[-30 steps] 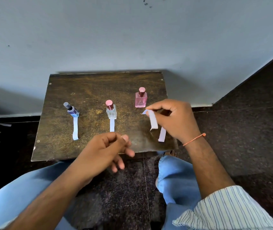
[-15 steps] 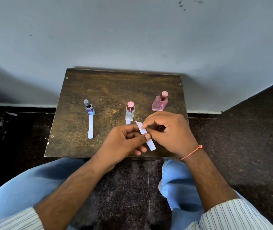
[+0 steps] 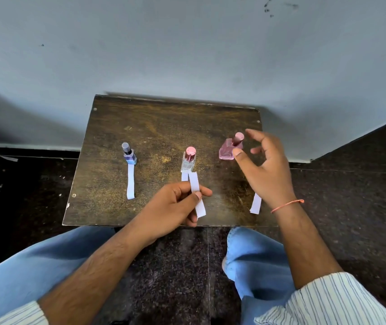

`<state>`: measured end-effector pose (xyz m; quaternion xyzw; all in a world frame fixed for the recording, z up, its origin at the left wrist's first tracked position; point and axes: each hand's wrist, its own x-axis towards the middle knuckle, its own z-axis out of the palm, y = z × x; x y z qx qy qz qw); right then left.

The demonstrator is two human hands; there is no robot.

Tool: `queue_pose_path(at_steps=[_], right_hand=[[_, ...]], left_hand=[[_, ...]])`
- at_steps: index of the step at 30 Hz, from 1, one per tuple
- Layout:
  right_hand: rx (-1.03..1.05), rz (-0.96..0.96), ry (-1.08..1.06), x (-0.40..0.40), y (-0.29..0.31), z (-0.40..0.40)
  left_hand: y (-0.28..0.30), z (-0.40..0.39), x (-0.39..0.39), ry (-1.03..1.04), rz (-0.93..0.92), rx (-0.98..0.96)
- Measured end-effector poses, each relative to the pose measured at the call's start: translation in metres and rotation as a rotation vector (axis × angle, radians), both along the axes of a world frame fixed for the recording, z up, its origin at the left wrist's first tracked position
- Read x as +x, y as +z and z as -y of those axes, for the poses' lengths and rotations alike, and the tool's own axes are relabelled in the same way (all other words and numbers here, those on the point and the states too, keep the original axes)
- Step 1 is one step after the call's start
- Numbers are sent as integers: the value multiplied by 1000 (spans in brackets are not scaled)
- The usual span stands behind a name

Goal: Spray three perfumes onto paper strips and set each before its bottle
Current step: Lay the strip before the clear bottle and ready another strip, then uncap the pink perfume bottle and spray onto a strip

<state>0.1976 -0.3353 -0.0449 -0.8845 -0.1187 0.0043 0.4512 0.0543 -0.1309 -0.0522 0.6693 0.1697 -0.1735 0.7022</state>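
Pinching a paper strip (image 3: 196, 195) just in front of the clear bottle (image 3: 188, 161), the left hand (image 3: 173, 212) grips firmly (thumb on top); the right hand (image 3: 266, 167) hovers spread, fingers relaxed, beside the pink bottle (image 3: 228, 151).

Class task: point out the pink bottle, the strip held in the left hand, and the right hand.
pink bottle (image 3: 226, 153), head view, left side of its glass body
held strip (image 3: 194, 181), head view, upper part above the fingers
right hand (image 3: 268, 171), head view, palm
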Motion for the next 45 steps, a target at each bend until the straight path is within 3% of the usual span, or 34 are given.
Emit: queue_pose_path(at_steps=[6, 12, 18, 23, 26, 33, 45], right_hand=[[-45, -19, 100, 7, -8, -14], [2, -149, 86, 8, 3, -4], [132, -618, 353, -2, 26, 8], [9, -932, 608, -17, 29, 4], [-91, -975, 677, -16, 29, 3], [-172, -950, 701, -18, 28, 7], [-252, -1001, 716, -12, 37, 27]], left_hand=[[7, 1, -4, -106, -73, -99], [0, -3, -4, -106, -53, -9], [-2, 6, 4, 63, -55, -29], [-3, 13, 6, 88, 20, 40], [-4, 16, 8, 110, 40, 40], [-2, 24, 8, 98, -6, -154], [-11, 34, 16, 216, -37, -139]])
